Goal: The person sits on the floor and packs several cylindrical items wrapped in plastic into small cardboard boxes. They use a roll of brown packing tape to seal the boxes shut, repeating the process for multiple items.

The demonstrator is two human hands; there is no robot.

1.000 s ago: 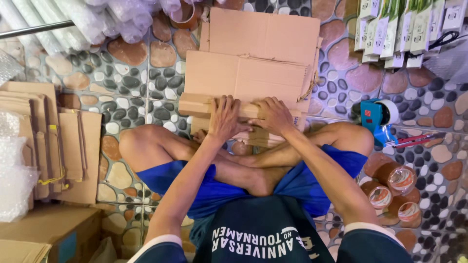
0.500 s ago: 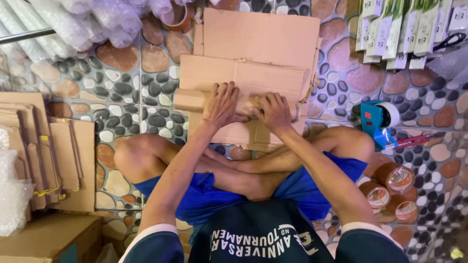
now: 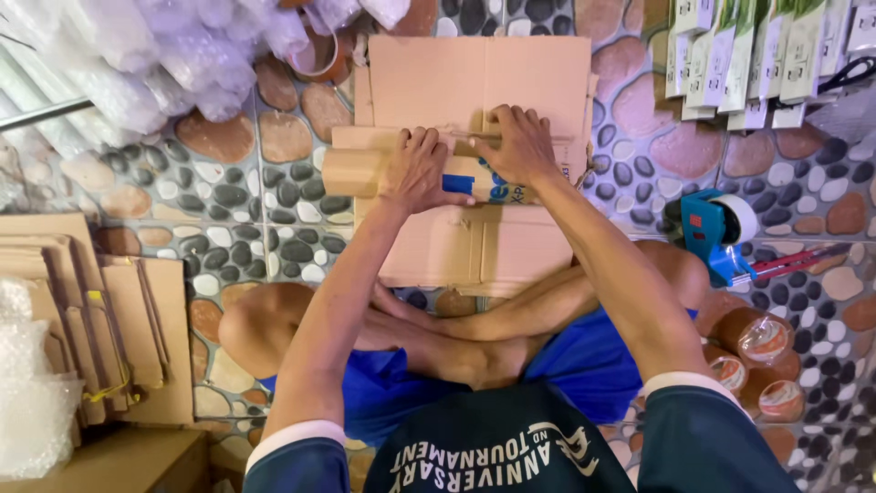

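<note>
cardboard box (image 3: pixel 474 173), brown with blue print, flat on pebble floor (image 3: pixel 228 192); left hand (image 3: pixel 415 173) and right hand (image 3: pixel 522 146) pressing it, grips released. blue tape dispenser (image 3: pixel 716 233) right, green-white packets (image 3: pixel 757 55) far right.

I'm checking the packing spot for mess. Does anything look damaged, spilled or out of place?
Nothing stands out. Both hands, left hand and right hand, press on a flat cardboard box on the floor. The tape dispenser and tape rolls sit close beside the person.
</note>
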